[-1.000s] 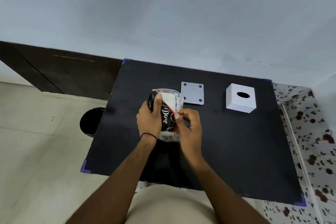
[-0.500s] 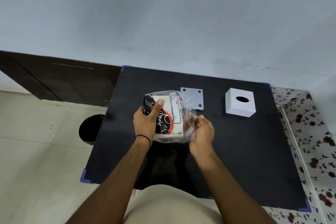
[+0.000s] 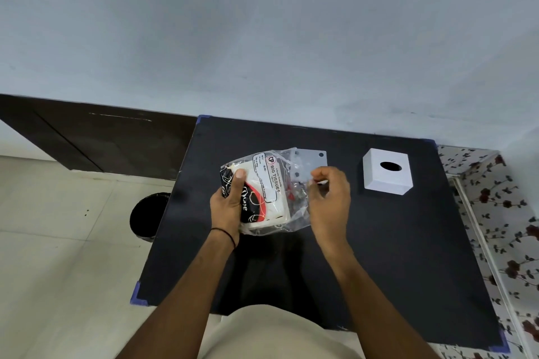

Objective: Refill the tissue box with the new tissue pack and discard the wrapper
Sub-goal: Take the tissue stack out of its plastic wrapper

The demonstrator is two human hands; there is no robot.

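A tissue pack (image 3: 267, 186) in clear plastic with black, red and white print is held above the black table (image 3: 393, 242). My left hand (image 3: 229, 204) grips its left end, thumb on top. My right hand (image 3: 329, 198) pinches the loose clear wrapper (image 3: 297, 183) at the pack's right end, pulled out to the right. The white cube tissue box (image 3: 386, 173) with a dark oval hole on top stands at the table's back right. Its flat white base plate (image 3: 313, 156) lies behind the pack, partly hidden by the wrapper.
A black bin (image 3: 147, 216) stands on the tiled floor left of the table. A dark wooden panel (image 3: 102, 140) runs along the wall at back left. A floral-patterned surface (image 3: 501, 213) borders the table's right side. My lap is at the table's near edge.
The pack has turned so its label faces up. My right hand moved right and drew the wrapper's end away from the tissues. The view shifted slightly downward.
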